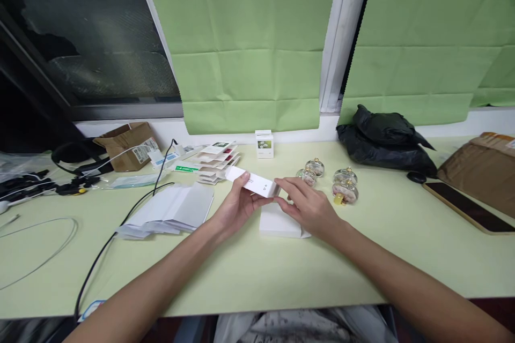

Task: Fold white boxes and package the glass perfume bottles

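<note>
My left hand (237,204) and my right hand (308,204) hold a small white box (253,181) between them, a little above the pale green table (257,273). The left hand grips its near-left part; the right hand's fingers pinch its right end. Under my right hand lies a stack of white flat pieces (277,223). Several small glass jars with gold caps (344,186) stand just beyond my right hand. A small upright white box with a flower picture (264,144) stands at the back.
A fan of white flat cartons (171,211) and a pile of printed cards (215,162) lie left of centre. A black cable (120,225) crosses the table. A black bag (384,139), a phone (466,204) and brown parcels (483,169) sit at right. Headphones (74,155) lie far left.
</note>
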Demonstrator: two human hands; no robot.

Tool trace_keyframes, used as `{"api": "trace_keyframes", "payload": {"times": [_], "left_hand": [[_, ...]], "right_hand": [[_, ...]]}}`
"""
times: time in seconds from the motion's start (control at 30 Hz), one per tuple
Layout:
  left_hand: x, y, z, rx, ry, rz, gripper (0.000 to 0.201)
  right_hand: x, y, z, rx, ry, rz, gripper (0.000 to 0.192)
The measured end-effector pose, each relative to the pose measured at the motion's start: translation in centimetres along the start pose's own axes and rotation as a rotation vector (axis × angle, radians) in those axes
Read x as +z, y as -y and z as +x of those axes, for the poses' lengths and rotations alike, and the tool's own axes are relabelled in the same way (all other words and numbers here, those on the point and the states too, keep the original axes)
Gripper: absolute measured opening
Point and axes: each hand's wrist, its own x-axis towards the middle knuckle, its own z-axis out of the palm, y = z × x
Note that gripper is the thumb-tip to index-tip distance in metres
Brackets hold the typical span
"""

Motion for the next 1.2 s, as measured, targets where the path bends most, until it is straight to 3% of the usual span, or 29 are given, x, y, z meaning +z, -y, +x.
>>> {"api": "trace_keyframes", "payload": {"times": [0.1,0.33,0.5,0.67,0.87,1.07,1.2], "left_hand": [[0.2,0.0,0.0,-0.027,0.011,0.002,0.040],[0.7,0.0,-0.1,-0.095,-0.001,0.009,0.041],[1.0,0.2,0.0,-0.060,-0.006,-0.007,0.036],[0.0,-0.1,0.4,-0.037,-0.017,-0.003,0.036],[-1.1,-0.7,0.8,-0.057,-0.017,-0.092,0.042],[-0.6,-0.5,0.4,-0.121,0.045,-0.033,0.050],[0.0,-0.4,0.2,-0.069,0.070,0.003,0.063]], "right_hand": [[-0.3,-0.1,0.3,-0.058,-0.003,-0.075,0.038],[-0.7,0.1,0.8,-0.027,0.030,-0.037,0.029],[-0.1,0.7,0.7,-0.020,-0.016,-0.102,0.050],[-0.1,0.3,0.1,-0.006,0.054,0.023,0.065],[-0.7,0.2,0.2,-0.032,0.066,0.058,0.048],[-0.3,0.5,0.2,-0.012,0.037,0.068,0.029],[-0.2,0.6,-0.1,0.215,0.026,0.311,0.028]]}}
